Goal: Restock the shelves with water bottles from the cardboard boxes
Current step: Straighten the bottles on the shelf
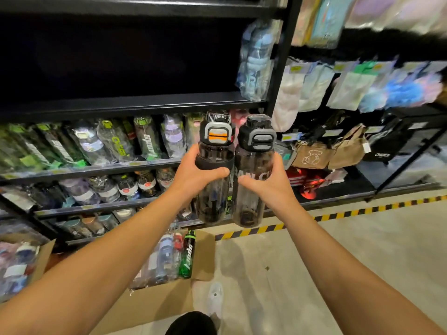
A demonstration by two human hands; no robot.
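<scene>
- Left hand wraps the orange-latch bottle; right hand wraps the grey-latch bottle.
- Both upright, side by side, touching, raised before the shelves, lids forward, likely for upright placement.
- Cardboard box open below, more stock inside.

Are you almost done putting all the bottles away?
Not yet. Lower shelves already hold bottles. The left hand and right hand each hold a dark bottle. The cardboard box still has bottles, and the upper shelf looks bare.
</scene>
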